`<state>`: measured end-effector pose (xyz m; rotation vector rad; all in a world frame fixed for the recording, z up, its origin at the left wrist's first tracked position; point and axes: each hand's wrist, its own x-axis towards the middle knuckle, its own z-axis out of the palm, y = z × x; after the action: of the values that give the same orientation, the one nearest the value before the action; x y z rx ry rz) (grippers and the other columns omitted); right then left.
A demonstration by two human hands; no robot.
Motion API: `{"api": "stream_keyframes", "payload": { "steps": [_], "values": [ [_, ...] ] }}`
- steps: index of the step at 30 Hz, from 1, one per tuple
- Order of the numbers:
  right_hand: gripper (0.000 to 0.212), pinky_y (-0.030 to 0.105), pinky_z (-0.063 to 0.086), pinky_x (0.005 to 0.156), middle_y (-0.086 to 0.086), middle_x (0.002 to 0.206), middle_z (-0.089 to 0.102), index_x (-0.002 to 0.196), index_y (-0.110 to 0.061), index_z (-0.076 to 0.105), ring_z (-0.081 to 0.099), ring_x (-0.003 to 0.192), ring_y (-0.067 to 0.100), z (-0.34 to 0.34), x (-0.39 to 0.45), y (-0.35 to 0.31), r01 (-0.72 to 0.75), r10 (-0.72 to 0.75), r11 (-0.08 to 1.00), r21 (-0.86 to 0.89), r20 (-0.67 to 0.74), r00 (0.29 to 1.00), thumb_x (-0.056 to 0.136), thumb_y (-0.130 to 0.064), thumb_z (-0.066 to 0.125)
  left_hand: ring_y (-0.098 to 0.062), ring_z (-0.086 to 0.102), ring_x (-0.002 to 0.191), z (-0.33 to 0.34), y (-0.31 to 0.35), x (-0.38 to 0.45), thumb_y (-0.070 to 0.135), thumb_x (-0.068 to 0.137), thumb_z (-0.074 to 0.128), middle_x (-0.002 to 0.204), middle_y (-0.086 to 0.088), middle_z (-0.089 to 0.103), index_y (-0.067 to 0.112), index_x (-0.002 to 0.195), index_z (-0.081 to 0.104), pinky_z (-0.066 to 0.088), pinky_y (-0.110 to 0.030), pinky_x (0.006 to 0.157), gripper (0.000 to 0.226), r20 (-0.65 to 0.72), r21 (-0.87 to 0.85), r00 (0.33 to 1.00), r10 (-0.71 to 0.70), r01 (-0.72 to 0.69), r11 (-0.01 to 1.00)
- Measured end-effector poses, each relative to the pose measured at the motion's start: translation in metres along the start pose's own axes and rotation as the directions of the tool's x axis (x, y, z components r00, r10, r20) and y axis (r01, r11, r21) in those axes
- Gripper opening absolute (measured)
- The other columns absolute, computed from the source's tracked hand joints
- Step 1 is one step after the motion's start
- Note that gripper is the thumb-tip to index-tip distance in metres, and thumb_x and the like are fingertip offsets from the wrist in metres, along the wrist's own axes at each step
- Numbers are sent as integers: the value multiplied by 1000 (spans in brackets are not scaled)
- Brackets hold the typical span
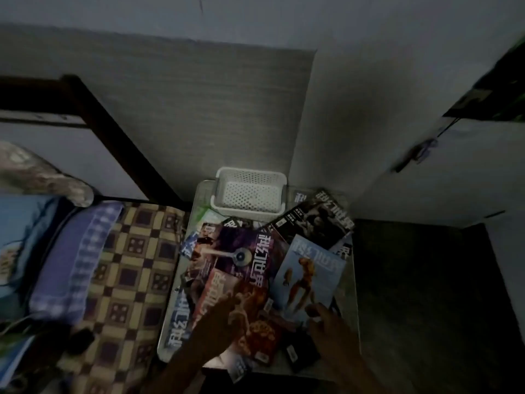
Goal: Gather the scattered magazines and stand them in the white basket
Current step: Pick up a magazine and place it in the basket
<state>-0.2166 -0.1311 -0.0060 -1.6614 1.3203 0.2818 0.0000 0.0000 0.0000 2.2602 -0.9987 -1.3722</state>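
Several magazines lie scattered on a small table [348, 294] in dim light. An empty white basket [248, 191] stands at the table's far edge. A purple-covered magazine [235, 251] lies in the middle, a red one [252, 322] in front of it, a pale blue one [309, 277] to the right and a dark one [315, 223] behind that. My left hand [220, 314] rests with straight fingers on the red magazine. My right hand [326, 322] touches the near edge of the pale blue magazine; its fingers are too dark to read clearly.
A bed with a checked yellow and dark cover [127, 274] and a purple pillow [74, 260] lies close on the left. A grey wall [213, 109] rises behind the table. White cabinet doors [454, 172] stand at the right, above dark floor [426, 294].
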Motion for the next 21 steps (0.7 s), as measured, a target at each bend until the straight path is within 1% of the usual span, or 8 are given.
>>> {"api": "stream_keyframes", "payload": {
  "steps": [2,4,6,8,10,14,17,21],
  "values": [
    [50,26,42,100,-2,149,45,142,-25,43,50,129,17,15,34,3,26,-26,1000,-12,-45,999,97,-49,42,-23,48,132,4,-3,43,16,98,51,142,-9,51,8,138,48,35,-29,109,41,-166,-34,985,33,-40,999],
    [107,26,25,116,-1,160,24,152,-22,23,30,145,18,32,73,8,115,-125,979,-168,-51,991,71,-89,2,-30,55,124,9,-8,89,12,97,53,130,-15,60,4,130,56,36,-25,102,34,-307,-8,950,60,-66,998],
    [128,31,23,117,8,159,26,152,-14,23,29,146,24,50,105,13,155,-175,916,-370,-20,984,58,-90,-20,-36,52,127,26,-25,130,16,95,53,136,-21,55,-1,134,52,38,-36,107,42,-351,105,928,128,-97,990],
    [108,43,34,109,18,144,50,139,-5,51,51,130,37,72,132,24,248,-300,832,-496,-28,953,81,-79,-4,-40,45,133,53,-54,163,31,96,45,144,-24,47,-2,138,47,37,-50,108,54,-355,285,889,288,-190,939],
    [86,48,29,106,18,138,54,128,-6,63,57,122,40,94,150,40,251,-331,796,-551,-48,943,94,-63,8,-40,35,139,77,-78,189,44,99,31,151,-20,36,6,143,42,35,-58,108,59,-275,449,869,411,-262,854],
    [58,54,28,107,14,147,44,139,-11,52,34,139,35,125,179,81,331,-581,669,-666,-190,792,92,-44,41,-31,18,149,103,-114,215,44,97,29,160,-11,23,18,151,29,20,-53,116,60,-282,634,792,541,-269,725],
    [59,54,25,112,11,154,36,147,-17,36,27,145,32,135,193,97,375,-648,670,-641,-258,716,96,-46,33,-30,19,148,109,-125,225,45,97,32,160,-9,25,18,151,30,15,-49,118,60,-331,653,730,598,-280,704],
    [59,50,18,118,5,158,27,149,-19,29,20,148,28,141,200,98,388,-704,648,-655,-321,634,98,-48,28,-27,16,149,108,-120,222,46,97,33,161,-6,23,21,151,31,15,-48,118,60,-352,636,728,589,-276,721]
  ]
}}
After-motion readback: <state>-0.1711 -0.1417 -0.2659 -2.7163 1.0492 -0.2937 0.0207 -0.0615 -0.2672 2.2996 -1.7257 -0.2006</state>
